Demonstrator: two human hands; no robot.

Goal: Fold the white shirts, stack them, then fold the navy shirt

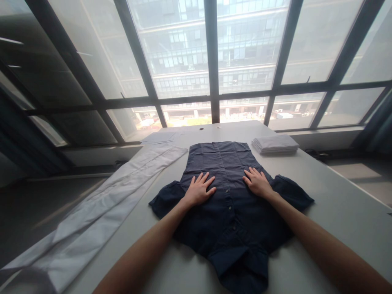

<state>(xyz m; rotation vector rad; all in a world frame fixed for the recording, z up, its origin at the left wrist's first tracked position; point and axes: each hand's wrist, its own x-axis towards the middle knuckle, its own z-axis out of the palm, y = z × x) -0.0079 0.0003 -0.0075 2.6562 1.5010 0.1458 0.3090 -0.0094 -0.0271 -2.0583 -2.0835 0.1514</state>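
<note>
A dark navy short-sleeved button-up shirt (214,220) lies front side up on the white table (330,212), its collar towards me and its hem towards the window. Both sleeves stick out to the sides, and a row of buttons runs down the middle. My left hand (199,189) rests flat on the shirt's left half with the fingers spread. On the other side of the button row, my right hand (257,182) also lies flat on the cloth, fingers apart. Neither hand grips the fabric.
White cloth (101,208) stretches along the table's left edge, partly wrinkled. A folded stack of white cloth (275,144) sits at the far right. White sheets (161,138) lie at the far left. Beyond the table stands a large framed window (245,49).
</note>
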